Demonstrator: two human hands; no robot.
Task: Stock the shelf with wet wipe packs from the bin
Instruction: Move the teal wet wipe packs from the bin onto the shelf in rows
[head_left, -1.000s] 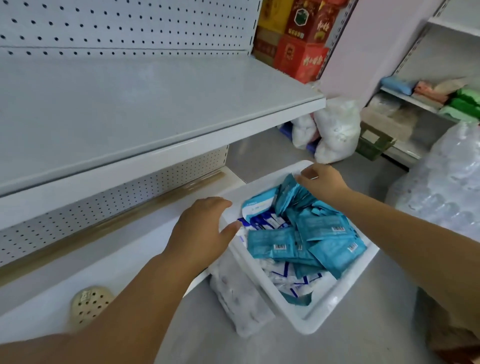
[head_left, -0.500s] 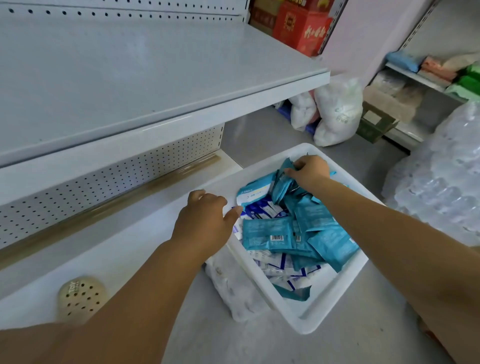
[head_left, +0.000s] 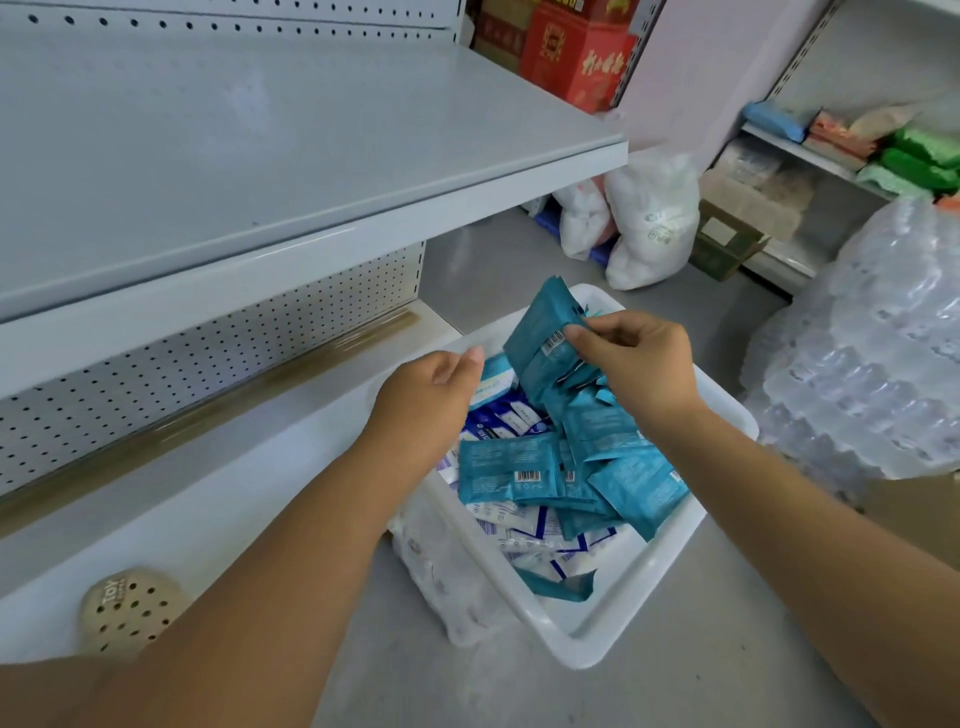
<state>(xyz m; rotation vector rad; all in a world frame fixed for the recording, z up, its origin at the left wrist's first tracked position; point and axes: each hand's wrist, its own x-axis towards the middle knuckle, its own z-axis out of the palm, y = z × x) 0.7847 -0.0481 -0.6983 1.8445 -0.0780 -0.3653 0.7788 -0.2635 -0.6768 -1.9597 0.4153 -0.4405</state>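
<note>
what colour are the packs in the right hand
Those plastic wet wipe packs are teal, with a white barcode; head view.

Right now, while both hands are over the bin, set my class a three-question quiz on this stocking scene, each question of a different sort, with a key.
1. True or false: the right hand grips teal wet wipe packs lifted above the bin.
2. The left hand is: A gripping the bin's rim; B open, holding nothing; C holding a teal pack.
3. Fill in: the bin's colour is ___.
Key: 1 true; 2 B; 3 white.
</note>
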